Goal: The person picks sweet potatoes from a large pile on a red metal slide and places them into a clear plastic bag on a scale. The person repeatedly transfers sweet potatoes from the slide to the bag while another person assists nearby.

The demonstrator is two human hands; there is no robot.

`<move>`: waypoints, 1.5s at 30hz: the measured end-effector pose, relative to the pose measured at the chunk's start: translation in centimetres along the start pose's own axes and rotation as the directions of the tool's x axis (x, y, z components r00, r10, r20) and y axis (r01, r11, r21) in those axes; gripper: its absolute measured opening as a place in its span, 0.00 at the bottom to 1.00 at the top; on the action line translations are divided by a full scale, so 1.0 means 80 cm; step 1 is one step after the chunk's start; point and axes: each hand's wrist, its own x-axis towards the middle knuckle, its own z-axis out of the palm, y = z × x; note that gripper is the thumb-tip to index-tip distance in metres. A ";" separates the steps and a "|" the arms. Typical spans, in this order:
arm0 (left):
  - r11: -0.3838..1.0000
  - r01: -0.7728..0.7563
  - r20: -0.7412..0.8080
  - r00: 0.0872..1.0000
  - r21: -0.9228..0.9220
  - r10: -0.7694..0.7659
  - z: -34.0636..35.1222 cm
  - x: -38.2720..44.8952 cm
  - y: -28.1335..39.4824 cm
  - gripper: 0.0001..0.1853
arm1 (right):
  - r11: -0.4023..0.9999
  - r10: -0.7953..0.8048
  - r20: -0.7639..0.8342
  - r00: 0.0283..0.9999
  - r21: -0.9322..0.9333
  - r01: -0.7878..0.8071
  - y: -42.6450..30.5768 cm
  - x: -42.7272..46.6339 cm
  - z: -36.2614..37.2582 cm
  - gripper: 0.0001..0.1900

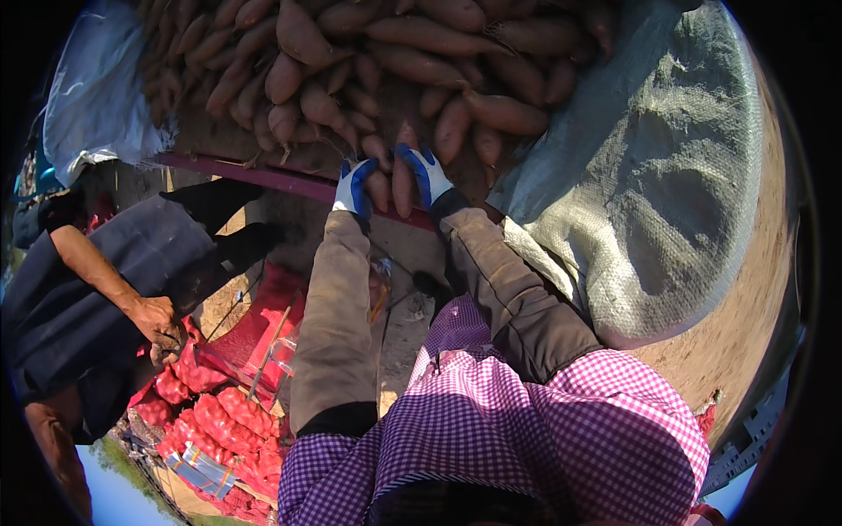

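My left hand (355, 187), in a white glove with blue-coated fingers, curls around a small reddish-brown sweet potato (377, 190). Beside it my right hand (424, 172), gloved alike, grips a longer sweet potato (402, 184) that points down towards me. The two hands are close together at the near edge of a large heap of sweet potatoes (421, 39). Under them runs the purple-red edge (263, 176) of the surface that bears the heap. My thumbs and some fingertips are partly hidden behind the roots.
On the right bulges a pale woven plastic sack (658, 197); another woven sheet (99, 98) hangs at the upper left. A co-worker's hand (158, 325) is at the left, above red mesh bags (227, 421) filled with produce. A thin stick (273, 345) leans there.
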 end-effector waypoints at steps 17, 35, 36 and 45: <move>0.951 0.289 0.275 0.928 -0.111 -0.250 0.026 -0.079 -0.006 0.23 | 0.956 -0.121 0.086 0.989 -0.258 0.139 -0.043 -0.116 -0.031 0.20; 0.741 -0.167 -0.138 0.985 -0.650 0.101 -0.204 -0.505 -0.147 0.30 | 0.584 0.324 0.710 0.625 -0.670 0.459 0.134 -0.387 0.157 0.38; 0.679 -0.140 -0.111 0.990 -0.721 0.086 -0.224 -0.527 -0.146 0.30 | 0.522 0.386 0.786 0.483 -0.618 0.588 0.132 -0.404 0.176 0.38; 0.879 -0.304 -0.441 0.889 -0.369 0.123 -0.340 -0.625 -0.146 0.15 | 0.506 0.443 0.755 0.483 -0.655 0.561 0.205 -0.431 0.191 0.34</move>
